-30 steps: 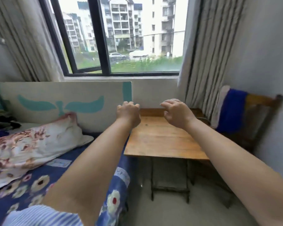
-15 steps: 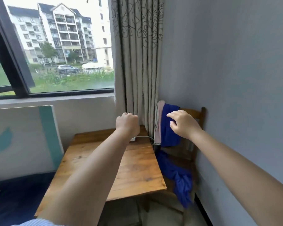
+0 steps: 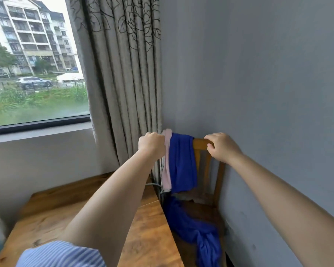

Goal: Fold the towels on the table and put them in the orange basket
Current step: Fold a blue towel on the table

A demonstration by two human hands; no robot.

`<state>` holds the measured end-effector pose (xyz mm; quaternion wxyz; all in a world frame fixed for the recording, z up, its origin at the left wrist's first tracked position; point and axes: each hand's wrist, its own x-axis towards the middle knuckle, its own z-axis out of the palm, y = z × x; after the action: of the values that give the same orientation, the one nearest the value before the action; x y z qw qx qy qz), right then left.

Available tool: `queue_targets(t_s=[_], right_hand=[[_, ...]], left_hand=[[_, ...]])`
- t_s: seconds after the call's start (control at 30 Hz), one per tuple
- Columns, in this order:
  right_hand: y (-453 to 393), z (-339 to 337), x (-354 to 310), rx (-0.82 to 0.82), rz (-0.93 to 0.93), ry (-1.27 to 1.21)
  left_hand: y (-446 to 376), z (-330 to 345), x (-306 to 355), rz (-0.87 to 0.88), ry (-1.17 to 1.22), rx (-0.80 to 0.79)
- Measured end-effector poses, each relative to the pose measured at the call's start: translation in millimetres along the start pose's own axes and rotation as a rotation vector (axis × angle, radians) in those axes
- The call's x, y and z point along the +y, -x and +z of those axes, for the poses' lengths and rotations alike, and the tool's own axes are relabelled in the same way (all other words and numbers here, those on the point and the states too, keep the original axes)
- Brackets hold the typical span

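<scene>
A pink towel [image 3: 167,170] and a blue towel [image 3: 182,162] hang side by side over the back of a wooden chair [image 3: 200,144] in the room's corner. More blue cloth [image 3: 199,232] trails down over the chair seat. My left hand [image 3: 152,145] is closed in a fist at the top left edge of the pink towel and seems to grip it. My right hand [image 3: 222,146] curls over the chair's top rail, just right of the blue towel. No orange basket is in view.
A wooden table [image 3: 147,228] stands directly left of the chair, under my left arm. A patterned curtain [image 3: 123,83] hangs behind the chair, beside the window [image 3: 37,74]. The grey wall [image 3: 258,93] runs close along the chair's right side.
The view has swung right from the bed and table to the chair in the corner. Both hands have reached forward, the left to the pink towel and the right onto the chair rail.
</scene>
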<state>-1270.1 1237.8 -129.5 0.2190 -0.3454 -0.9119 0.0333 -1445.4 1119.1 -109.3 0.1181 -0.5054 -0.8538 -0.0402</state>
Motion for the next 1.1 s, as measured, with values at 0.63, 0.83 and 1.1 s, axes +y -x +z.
queue_targets(t_s=[0.63, 0.83, 1.1], right_hand=[[-188, 152, 92, -0.201, 0.083, -0.039], [-234, 202, 128, -0.184, 0.152, -0.085], [-258, 250, 146, -0.170, 0.206, -0.026]], left_hand=[[-221, 160, 5, -0.066, 0.200, -0.346], [-264, 211, 24, -0.224, 0.388, -0.364], [-291, 250, 37, -0.468, 0.561, -0.281]])
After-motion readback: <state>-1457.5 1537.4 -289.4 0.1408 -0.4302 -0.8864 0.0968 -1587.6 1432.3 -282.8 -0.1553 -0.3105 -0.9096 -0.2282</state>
